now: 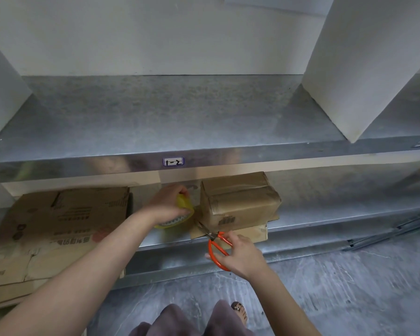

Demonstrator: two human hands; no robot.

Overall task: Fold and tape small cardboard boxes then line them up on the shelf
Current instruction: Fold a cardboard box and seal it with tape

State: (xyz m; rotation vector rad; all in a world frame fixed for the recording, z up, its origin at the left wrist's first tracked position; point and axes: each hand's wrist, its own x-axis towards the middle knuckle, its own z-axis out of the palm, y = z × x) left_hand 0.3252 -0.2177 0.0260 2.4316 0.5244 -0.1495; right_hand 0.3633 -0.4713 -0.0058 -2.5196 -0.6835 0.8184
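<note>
Beside the shelved box (240,202), left hand (165,207) grips tape (184,202), right hand (240,253) grips scissors (223,238).

Upper right: white board (364,69) standing upright; handwritten label (173,161) on metal front edge; grey floor (349,299) below.

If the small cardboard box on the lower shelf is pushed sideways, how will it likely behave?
The small cardboard box rests on a flattened cardboard sheet, not bare metal, so pushing may shift the sheet too. Its bulging top suggests thin, soft walls that might dent.
</note>
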